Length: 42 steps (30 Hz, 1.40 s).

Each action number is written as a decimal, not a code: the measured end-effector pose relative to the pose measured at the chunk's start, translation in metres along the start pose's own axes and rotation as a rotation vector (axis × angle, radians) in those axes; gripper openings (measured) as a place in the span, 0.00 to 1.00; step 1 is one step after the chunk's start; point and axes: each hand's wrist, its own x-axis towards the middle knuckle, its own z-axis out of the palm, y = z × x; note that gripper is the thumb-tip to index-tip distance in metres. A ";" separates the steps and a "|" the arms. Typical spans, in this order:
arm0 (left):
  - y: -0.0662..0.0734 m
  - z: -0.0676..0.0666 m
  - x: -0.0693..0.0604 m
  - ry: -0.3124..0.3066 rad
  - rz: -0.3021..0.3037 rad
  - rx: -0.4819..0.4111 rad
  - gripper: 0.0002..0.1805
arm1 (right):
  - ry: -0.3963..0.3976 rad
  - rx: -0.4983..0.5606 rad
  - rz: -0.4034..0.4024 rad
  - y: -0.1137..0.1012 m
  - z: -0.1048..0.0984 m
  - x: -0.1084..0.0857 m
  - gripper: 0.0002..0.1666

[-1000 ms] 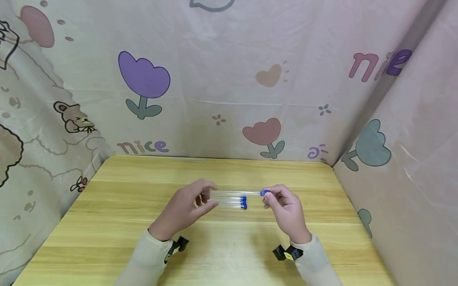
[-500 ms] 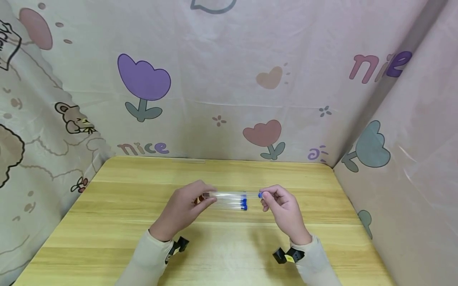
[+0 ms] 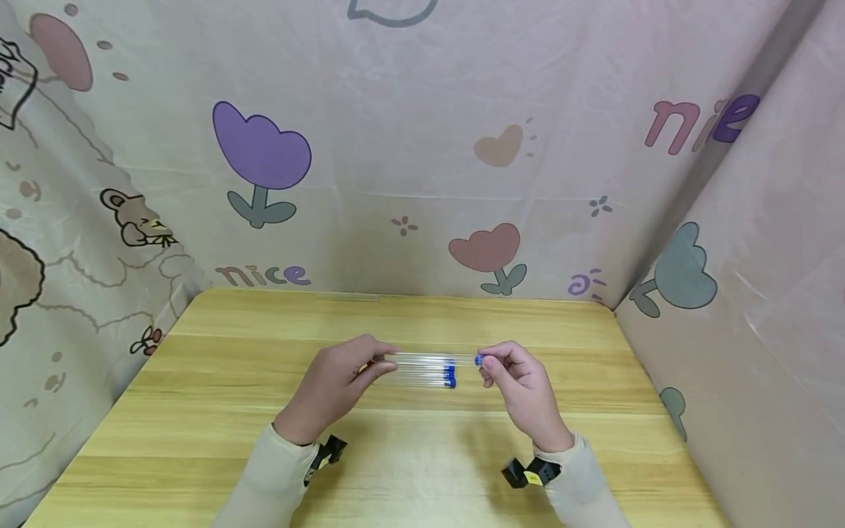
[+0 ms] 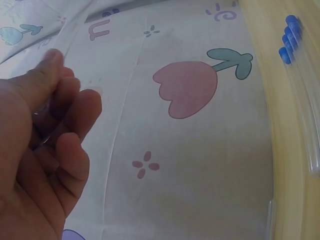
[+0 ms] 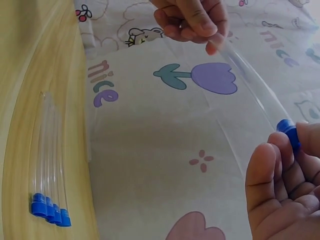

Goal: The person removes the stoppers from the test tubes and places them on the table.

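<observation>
A clear test tube (image 5: pixel 255 82) with a blue cap (image 5: pixel 288 131) is held sideways between both hands, raised off the table. At its left end, the thumb and fingertips of my left hand (image 3: pixel 337 385) pinch the clear glass or plastic. My right hand (image 3: pixel 528 392) grips the blue cap between thumb and fingers. Below the held tube, several more capped test tubes (image 5: pixel 50 150) lie side by side, caps to the right in the head view. In the left wrist view the held tube is mostly hidden behind the left hand (image 4: pixel 45 120).
The wood-grain table (image 3: pixel 422 455) carries the row of tubes at its middle. A thin clear strip (image 3: pixel 348 297) lies along the back edge. A printed cloth (image 3: pixel 396 132) hangs behind the table and along both sides.
The left fingers, apart around the tube's end a second ago, have closed to pinch it. The right hand has shifted slightly left with the capped tube.
</observation>
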 end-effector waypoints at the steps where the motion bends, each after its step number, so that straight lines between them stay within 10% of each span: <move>1: 0.000 0.000 0.000 -0.001 -0.003 0.006 0.11 | -0.001 0.000 -0.003 0.000 0.000 0.000 0.08; 15: -0.001 0.004 -0.003 -0.026 -0.007 0.014 0.12 | -0.064 0.027 -0.131 0.001 0.002 -0.001 0.11; 23: 0.004 0.004 -0.002 -0.090 -0.106 -0.094 0.11 | 0.005 0.028 -0.100 0.003 0.002 -0.001 0.08; 42: 0.000 0.010 -0.002 -0.048 0.018 -0.068 0.12 | -0.002 -0.054 0.001 0.004 0.003 -0.004 0.05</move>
